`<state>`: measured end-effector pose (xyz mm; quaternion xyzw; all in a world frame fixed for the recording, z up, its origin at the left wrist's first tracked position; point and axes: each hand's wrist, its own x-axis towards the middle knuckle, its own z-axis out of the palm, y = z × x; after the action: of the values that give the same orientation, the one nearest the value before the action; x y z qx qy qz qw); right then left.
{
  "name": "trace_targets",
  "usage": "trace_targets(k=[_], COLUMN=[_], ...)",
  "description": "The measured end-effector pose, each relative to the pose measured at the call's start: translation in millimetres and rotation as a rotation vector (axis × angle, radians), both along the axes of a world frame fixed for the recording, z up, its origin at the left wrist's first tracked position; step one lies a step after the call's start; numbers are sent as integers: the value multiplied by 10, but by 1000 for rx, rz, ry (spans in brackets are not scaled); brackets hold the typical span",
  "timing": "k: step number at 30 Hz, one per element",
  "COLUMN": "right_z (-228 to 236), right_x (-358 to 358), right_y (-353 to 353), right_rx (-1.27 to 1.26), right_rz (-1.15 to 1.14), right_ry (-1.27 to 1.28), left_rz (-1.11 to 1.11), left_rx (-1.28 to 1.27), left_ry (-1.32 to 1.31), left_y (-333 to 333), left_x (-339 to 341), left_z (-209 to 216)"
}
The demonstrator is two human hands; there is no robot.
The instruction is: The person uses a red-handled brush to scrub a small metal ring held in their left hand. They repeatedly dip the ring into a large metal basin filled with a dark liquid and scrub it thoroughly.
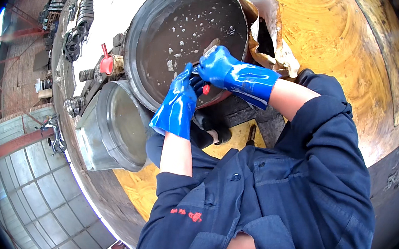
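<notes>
Both my hands wear long blue rubber gloves and meet over the near right part of a large black round tub (137, 43). Murky grey-brown liquid (182, 19) with whitish foam patches stands in it. My right hand (218, 67) is closed around a flat tan-and-grey piece (211, 47) that looks like a brush; most of it is hidden by the glove. Just below and left of it, my left hand (182, 93) is closed on a small dark part that I cannot make out. A red tip (206, 89) shows beneath the hands.
A metal bucket (94, 134) of cloudy liquid tilts beside the tub. A red scoop-like thing (106, 64) and dark ridged metal parts (85, 10) lie to the left. On the right stands a torn, stained paper sack or carton (266, 58). Yellow-stained boards (327, 36) lie beyond.
</notes>
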<state>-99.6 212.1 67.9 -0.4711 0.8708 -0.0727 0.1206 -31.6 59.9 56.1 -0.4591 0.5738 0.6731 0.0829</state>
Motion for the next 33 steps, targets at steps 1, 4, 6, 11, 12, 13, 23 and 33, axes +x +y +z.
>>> trace_targets(k=[1,4,6,11,12,13,23,33], right_z=[-66,-313,-416,-366,-361,-360,-534,-246], right_x=[-10,-82,-247,-286,-258,-244,-237,-102], right_y=[-54,101,167,213,201,233,254,82], right_rx=[-62,-262,-173,-372,-579,-752,-852,-1025], right_rz=[-27,-25,-247,-479,-537,-484,-521,-398], right_ry=[-50,50,-119,-344,-449,-637,-527,-1022], left_rz=[35,61,-65,-67,-64,-37,-71,-340], left_rx=[32,123,-66,-79,-78,-97,-88,-310], left_ry=[19,53,266,367,368,343,362,406], left_y=[-110,-262,-308,-436,-456,-473,-334,-256], left_x=[-13,80,176,292,282,266,222,332], left_z=[-121,-231,-167,-119,-141,-165,-124,-161])
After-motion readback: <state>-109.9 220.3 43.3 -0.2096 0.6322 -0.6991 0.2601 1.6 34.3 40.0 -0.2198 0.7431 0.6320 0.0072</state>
